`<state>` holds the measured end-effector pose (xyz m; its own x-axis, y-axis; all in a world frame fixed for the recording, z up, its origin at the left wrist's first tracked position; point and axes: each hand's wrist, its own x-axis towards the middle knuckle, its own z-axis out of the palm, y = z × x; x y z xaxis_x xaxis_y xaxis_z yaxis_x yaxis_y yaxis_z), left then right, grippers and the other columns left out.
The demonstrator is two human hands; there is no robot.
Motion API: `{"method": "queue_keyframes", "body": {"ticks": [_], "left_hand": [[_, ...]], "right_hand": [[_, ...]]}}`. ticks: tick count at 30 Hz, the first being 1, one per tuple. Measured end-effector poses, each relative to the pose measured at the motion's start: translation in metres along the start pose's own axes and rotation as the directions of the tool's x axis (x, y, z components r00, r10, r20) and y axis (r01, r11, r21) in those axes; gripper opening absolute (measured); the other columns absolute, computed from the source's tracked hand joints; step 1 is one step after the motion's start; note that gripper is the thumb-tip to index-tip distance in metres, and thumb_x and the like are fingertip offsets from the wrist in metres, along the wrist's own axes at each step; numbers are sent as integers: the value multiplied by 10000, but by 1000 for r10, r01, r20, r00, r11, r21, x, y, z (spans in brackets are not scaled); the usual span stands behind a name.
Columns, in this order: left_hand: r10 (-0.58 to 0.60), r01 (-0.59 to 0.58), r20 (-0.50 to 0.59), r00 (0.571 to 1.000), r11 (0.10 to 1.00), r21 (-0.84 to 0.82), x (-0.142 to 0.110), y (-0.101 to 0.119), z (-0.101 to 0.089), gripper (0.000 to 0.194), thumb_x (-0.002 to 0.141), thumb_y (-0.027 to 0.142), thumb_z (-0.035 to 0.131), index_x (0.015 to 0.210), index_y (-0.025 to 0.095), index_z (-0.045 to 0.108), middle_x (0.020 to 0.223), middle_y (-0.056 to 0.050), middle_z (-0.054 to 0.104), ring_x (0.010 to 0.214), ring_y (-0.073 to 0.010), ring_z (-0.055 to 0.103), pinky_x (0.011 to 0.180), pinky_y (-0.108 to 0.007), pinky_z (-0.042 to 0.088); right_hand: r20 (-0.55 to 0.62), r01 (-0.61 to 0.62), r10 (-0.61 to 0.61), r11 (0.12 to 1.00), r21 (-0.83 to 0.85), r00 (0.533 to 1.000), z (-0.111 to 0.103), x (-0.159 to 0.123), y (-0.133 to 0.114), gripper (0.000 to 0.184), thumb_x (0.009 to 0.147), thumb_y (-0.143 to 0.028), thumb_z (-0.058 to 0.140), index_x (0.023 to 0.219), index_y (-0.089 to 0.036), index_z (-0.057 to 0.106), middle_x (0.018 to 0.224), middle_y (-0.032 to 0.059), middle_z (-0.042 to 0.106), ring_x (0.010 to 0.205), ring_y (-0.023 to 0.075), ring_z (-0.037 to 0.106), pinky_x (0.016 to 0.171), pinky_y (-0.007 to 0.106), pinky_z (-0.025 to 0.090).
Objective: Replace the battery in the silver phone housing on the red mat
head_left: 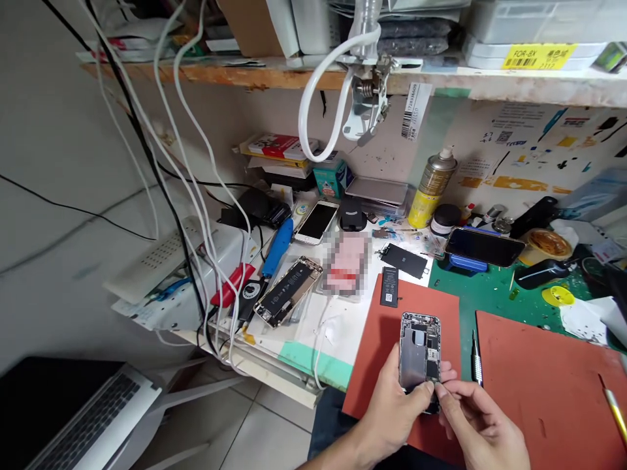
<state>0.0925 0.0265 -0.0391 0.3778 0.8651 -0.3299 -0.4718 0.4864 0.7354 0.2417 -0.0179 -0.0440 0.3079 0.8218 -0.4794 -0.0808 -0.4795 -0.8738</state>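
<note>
An opened phone body, its inner board and bare metal tray showing, is held upright over the red-brown mat. My left hand grips it from the left and below, thumb across its lower part, fingertips coming out on its right side. At its lower right edge is my right hand, thumb and forefinger pinched together; anything between them is too small to make out. Just beyond the phone body, a black phone battery lies on the mat's far edge. Behind it is a flat black panel.
Another opened phone lies left, near a white phone and a blue-handled tool. A metal pen-like tool lies between two red-brown mats. A spray can stands behind. White cables hang at left.
</note>
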Motion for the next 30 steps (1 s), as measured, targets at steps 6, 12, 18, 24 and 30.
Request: {"method": "queue_keyframes", "body": {"ticks": [6, 12, 18, 24, 30], "left_hand": [[-39, 39, -1, 999, 999, -8, 1, -2, -3, 677, 828, 534, 907, 1319, 198, 584, 1283, -197, 782, 1224, -373, 758, 1126, -571, 562], [-31, 30, 19, 999, 999, 29, 1, 0, -3, 618, 847, 503, 900, 1291, 189, 606, 1284, -197, 785, 1237, -362, 753, 1120, -543, 570], [-27, 27, 8, 1000, 1000, 7, 1, -3, -2, 651, 816, 537, 917, 1281, 186, 626, 1271, -196, 792, 1206, -363, 769, 1096, -534, 587], [-4, 4, 26, 1000, 1000, 4, 1, -5, -5, 651, 831, 488, 918, 1317, 192, 601, 1298, -194, 783, 1222, -360, 763, 1116, -554, 572], [20, -21, -10, 1000, 999, -46, 2, -7, -5, 637, 860, 380, 908, 1364, 196, 565, 1321, -191, 774, 1256, -372, 743, 1127, -565, 559]], "right_hand": [[-13, -30, 30, 999, 16, 999, -2, -1, 9, 489, 683, -617, 937, 905, -201, 807, 713, 57, 741, 616, 203, 691, 572, 245, 602], [1, -24, 24, 1000, 13, 1000, -4, -3, 11, 494, 687, -616, 936, 925, -200, 814, 743, 63, 752, 621, 206, 684, 591, 262, 609], [-21, -3, 4, 999, 53, 1000, -2, -4, 12, 497, 659, -605, 958, 896, -192, 819, 795, 77, 763, 634, 199, 679, 596, 267, 608], [-33, 8, -7, 1000, 29, 999, 0, -2, 14, 556, 675, -671, 921, 898, -174, 808, 790, 76, 744, 651, 189, 659, 582, 251, 577], [23, -60, 59, 998, 13, 998, 2, -7, 12, 692, 703, -692, 896, 1143, -169, 789, 793, 47, 719, 643, 183, 628, 590, 271, 561]]}}
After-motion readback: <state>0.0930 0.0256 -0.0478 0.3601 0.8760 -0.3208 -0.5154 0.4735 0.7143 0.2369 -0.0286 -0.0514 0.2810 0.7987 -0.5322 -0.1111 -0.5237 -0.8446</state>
